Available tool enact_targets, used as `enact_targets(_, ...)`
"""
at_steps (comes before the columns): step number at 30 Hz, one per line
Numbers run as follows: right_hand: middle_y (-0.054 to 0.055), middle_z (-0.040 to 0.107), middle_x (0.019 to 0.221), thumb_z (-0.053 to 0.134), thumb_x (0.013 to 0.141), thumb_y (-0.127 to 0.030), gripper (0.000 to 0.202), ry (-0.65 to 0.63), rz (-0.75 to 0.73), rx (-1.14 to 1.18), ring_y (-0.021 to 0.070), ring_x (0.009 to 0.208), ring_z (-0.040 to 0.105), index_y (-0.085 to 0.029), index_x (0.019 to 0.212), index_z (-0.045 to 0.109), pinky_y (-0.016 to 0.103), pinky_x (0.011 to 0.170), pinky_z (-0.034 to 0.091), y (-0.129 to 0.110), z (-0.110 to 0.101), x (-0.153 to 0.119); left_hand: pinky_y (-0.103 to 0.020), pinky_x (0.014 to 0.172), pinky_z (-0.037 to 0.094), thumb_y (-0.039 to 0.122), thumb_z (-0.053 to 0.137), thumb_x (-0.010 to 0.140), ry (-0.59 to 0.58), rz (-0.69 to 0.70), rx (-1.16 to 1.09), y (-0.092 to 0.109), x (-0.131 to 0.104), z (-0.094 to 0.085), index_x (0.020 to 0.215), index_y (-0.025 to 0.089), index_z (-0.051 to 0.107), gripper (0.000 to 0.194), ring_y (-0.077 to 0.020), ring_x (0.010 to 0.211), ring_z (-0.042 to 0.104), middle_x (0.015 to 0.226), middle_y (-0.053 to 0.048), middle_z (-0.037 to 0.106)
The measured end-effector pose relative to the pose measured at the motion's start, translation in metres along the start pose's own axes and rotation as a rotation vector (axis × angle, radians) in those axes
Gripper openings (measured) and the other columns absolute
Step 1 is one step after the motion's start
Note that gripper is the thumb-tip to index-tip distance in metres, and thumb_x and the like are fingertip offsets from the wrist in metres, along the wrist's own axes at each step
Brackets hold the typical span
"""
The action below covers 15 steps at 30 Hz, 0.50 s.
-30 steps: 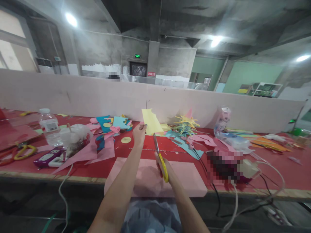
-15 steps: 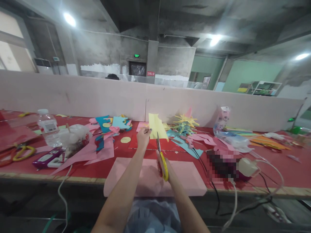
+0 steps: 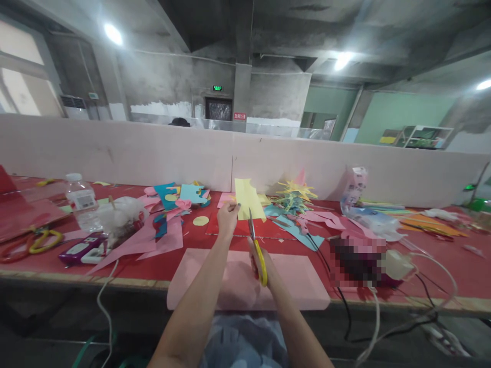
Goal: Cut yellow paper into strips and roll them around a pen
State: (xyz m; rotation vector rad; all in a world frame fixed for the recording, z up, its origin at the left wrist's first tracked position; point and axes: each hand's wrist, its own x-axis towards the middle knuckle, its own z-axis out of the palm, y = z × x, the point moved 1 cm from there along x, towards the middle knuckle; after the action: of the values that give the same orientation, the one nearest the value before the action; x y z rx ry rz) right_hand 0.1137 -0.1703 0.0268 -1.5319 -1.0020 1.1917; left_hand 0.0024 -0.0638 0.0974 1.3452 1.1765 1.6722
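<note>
A sheet of yellow paper [image 3: 247, 197] with a notched top right edge is pinched at its lower left by my left hand [image 3: 228, 217]. Wrapped round the yellow handles of a pair of scissors [image 3: 261, 263] is my right hand [image 3: 258, 258]; the fingers are partly hidden behind the handle. The blades point up and away, their tips at the lower edge of the sheet. Below my hands lies a pink folded sheet [image 3: 215, 266] at the table's front edge. A cut yellow circle [image 3: 201, 221] rests left of my left hand.
Blue and pink paper scraps [image 3: 164, 232] lie to the left, near a plastic bottle [image 3: 82, 199] and another pair of scissors [image 3: 46, 240]. Paper stars [image 3: 295, 194] are piled behind to the right. Cables [image 3: 341, 301] hang over the red table's [image 3: 138, 266] front edge. A low partition [image 3: 172, 153] stands behind.
The whole view has shifted slightly, so things appear a little further right. Both hands keep hold of the paper and the scissors, almost in the same pose.
</note>
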Motion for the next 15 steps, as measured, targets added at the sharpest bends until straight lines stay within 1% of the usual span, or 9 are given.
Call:
enact_targets(2,-0.006,0.036,0.036,0.053,0.072,-0.067,0.049,0.010,0.014,0.007,0.0096,0.029,0.036,-0.023,0.057,0.041,0.021,0.028,0.031,0.0004,0.0008,0.0012,-0.026,0.076,0.052,0.023,0.063,0.076,0.007,-0.005,0.004,0.0022,-0.0010,0.0001,0.082,0.017,0.066,0.009,-0.0190,0.087,0.070,0.085,-0.005,0.074)
enact_targets(6,-0.007,0.036,0.037,0.052,0.074,-0.064,0.046,-0.012,0.012,0.074,0.0091,0.029,0.036,-0.022,0.058,0.041,0.020,0.028,0.030,0.0000,0.0007,0.0031,-0.025,0.077,0.051,0.022,0.062,0.076,0.023,0.001,0.000,0.0067,-0.0033,0.0004,0.083,0.017,0.065,0.008,-0.0187,0.087,0.070,0.087,-0.006,0.074)
enact_targets(9,-0.007,0.037,0.037,0.049,0.079,-0.058,0.042,-0.043,0.088,0.127,0.0091,0.029,0.036,-0.022,0.058,0.041,0.020,0.029,0.031,-0.0019,-0.0011,0.0034,-0.026,0.078,0.051,0.022,0.062,0.077,0.039,0.006,0.006,0.0080,-0.0037,0.0002,0.082,0.017,0.064,0.007,-0.0185,0.085,0.070,0.085,-0.005,0.073)
enact_targets(12,-0.006,0.037,0.037,0.047,0.081,-0.056,0.042,-0.075,0.169,0.143,0.0090,0.029,0.037,-0.022,0.058,0.041,0.020,0.029,0.031,-0.0049,-0.0020,0.0022,-0.025,0.077,0.051,0.023,0.061,0.077,0.066,0.013,0.005,0.0086,-0.0021,-0.0005,0.081,0.018,0.064,0.007,-0.0183,0.087,0.069,0.085,-0.005,0.073)
enact_targets(15,-0.007,0.036,0.038,0.050,0.080,-0.057,0.043,-0.043,0.152,0.123,0.0083,0.029,0.035,-0.022,0.059,0.040,0.020,0.028,0.029,-0.0080,-0.0013,0.0000,-0.025,0.076,0.050,0.023,0.062,0.077,0.069,0.013,0.006,0.0106,-0.0009,-0.0009,0.080,0.018,0.063,0.006,-0.0183,0.086,0.069,0.085,-0.005,0.073)
